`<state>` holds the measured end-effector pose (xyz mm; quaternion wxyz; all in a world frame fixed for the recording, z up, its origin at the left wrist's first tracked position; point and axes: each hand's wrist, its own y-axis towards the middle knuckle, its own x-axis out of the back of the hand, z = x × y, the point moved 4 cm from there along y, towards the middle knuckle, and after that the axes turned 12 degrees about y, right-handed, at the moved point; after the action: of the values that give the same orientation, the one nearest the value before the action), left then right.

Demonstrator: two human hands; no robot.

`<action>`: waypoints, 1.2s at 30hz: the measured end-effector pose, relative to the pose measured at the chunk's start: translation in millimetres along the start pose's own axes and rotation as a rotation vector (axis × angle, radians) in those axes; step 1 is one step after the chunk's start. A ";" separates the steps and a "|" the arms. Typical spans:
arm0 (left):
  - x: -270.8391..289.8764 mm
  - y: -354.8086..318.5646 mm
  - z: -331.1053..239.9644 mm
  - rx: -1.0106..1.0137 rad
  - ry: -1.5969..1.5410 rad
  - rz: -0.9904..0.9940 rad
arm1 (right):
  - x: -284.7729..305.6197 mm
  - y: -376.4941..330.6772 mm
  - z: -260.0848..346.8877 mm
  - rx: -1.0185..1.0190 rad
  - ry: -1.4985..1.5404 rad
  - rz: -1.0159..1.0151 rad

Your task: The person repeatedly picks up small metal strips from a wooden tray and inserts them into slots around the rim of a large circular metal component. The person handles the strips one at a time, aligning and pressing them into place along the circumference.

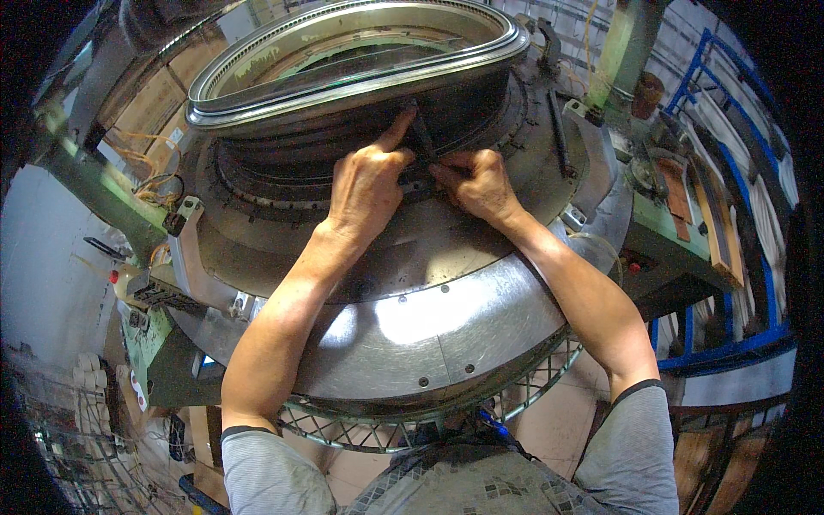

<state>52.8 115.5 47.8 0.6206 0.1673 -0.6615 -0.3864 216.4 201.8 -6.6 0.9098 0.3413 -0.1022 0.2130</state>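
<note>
Dark strip [421, 133] sits just below the front edge of the raised ring [360, 87], long axis slanting from the ring down toward the person, slightly right. Left hand [367, 180]: forefinger straight at strip's ring end, others curled, can't tell if gripping. Right hand [482, 184] pinches near end. White label [138, 390] left of ring, red-marked, writing too small.

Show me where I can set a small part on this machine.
Bare: the shiny front rim between the forearms, though it may slope. Crowded: below the large ring, where the left hand, right hand and dark strip cluster.
</note>
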 end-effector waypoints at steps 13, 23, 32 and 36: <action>-0.9 0.0 -0.7 0.008 0.024 0.016 | -0.3 0.7 5.6 0.001 -0.037 -0.022; 0.7 1.1 -1.7 -0.018 0.047 0.020 | -0.2 1.5 4.6 -0.023 -0.060 -0.008; 0.2 0.2 -1.8 -0.027 0.048 0.014 | 0.3 1.3 5.4 -0.016 -0.092 -0.008; -0.7 1.9 -1.4 -0.022 0.063 0.053 | 0.3 1.3 7.3 -0.005 -0.098 -0.008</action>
<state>54.8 116.8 48.6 0.6530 0.1550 -0.6415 -0.3716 215.7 197.9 -0.3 0.9054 0.3494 -0.1458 0.1920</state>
